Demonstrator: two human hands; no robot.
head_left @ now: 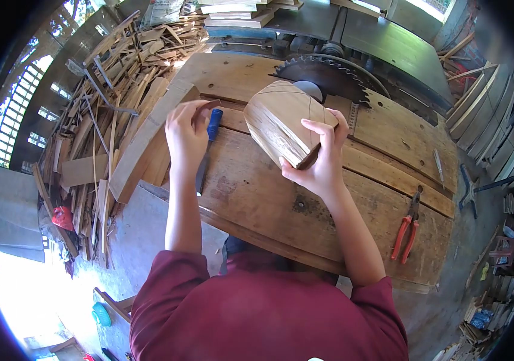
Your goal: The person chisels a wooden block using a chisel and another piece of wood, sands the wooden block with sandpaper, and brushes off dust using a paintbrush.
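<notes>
A thick wood block with a rough, split side and pencil lines on its face (287,111) is tilted up in my right hand (323,156), thumb below and fingers at its right end. It is just in front of the toothed circular saw blade (329,75). My left hand (187,129) is raised at the left, its fingers curled together around a small brown piece (210,104) that looks like a wood scrap. Right beside that hand, a tool with a blue handle (214,124) lies on the wooden table (257,186).
Red-handled pliers (405,236) and a thin pale tool (439,165) lie on the table's right side. A long beam (148,144) rests along the left edge. Scrap wood (94,150) is piled beyond it. Metal machine tops (389,51) stand behind the blade.
</notes>
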